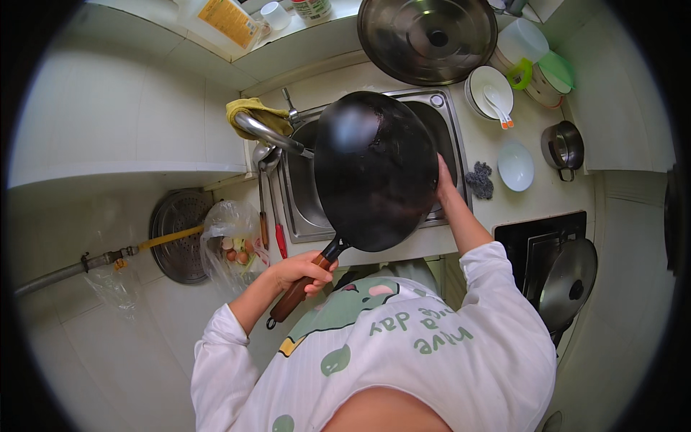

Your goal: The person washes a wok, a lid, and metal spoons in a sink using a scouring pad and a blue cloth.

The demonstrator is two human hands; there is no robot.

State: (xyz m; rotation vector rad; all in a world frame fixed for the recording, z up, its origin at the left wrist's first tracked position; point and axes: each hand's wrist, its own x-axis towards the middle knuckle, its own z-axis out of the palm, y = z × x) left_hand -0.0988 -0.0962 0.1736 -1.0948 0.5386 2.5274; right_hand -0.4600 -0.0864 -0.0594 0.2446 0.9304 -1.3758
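Observation:
A black wok with a wooden handle is held up over the stainless steel sink, tilted so that its dark, wet-looking underside faces the camera. My left hand is closed around the handle near the wok's neck. At the wok's right rim, my right hand grips the edge; its fingers are largely hidden behind the pan. The curved metal faucet reaches over the sink just left of the wok, with a yellow cloth draped on it.
Ladles lie left of the sink near a plastic bag of eggshells. Right of it are a grey scrubber, a white bowl, stacked bowls with spoons, a small pot and a black cooktop. A large lid leans behind.

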